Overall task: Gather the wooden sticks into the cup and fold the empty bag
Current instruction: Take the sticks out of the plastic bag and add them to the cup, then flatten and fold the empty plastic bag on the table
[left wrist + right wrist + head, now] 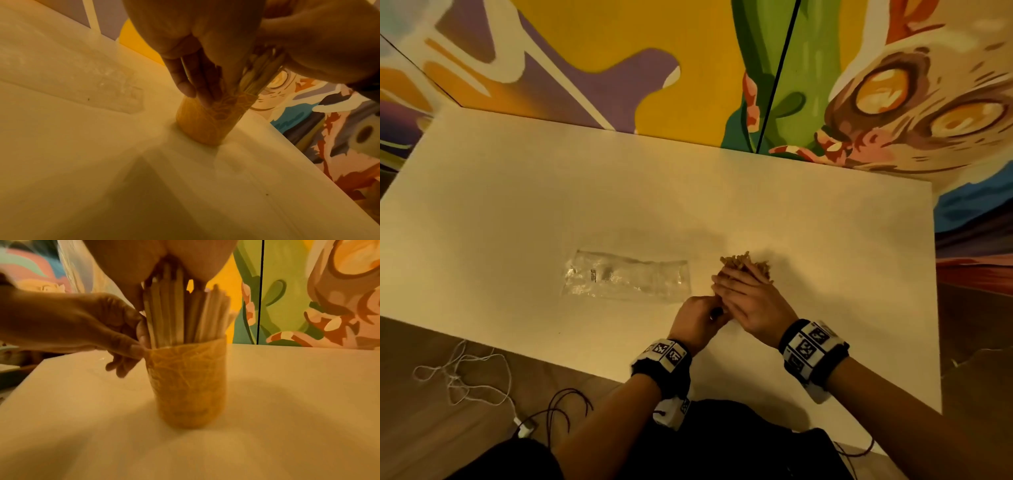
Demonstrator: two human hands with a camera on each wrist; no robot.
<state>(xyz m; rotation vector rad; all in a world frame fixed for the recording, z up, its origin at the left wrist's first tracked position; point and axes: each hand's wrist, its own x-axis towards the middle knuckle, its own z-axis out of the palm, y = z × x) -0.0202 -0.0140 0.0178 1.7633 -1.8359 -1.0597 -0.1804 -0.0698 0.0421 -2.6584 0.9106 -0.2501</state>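
**Sticks almost settled in the cup, the bag waits to be folded**

A painted wall in strong colours stands behind a pale bench (pixel 517 192); on it, near the front edge, both hands work at one place. The cup (pixel 186 382) — orange, with a leaf-like pattern — stands upright on the bench, and the wooden sticks (pixel 176 311) stand in it as a thick bundle, their upper halves well above the rim. The right hand (pixel 751 301) comes from above, its fingers closed around the upper part of the bundle; the left hand (pixel 697 317) is at the left side of the cup, its fingers (pixel 141 335) lightly curled and touching the sticks and the rim, though I cannot tell if they truly pinch a stick. The empty bag (pixel 626 279), clear plastic, lies flat to the left of the hands, apart from them.

The first step seems nearly finished; no loose sticks show on the bench. The next move probably asks to let go gently, so that the tall cup does not tip — then to reach left for the bag and fold it.
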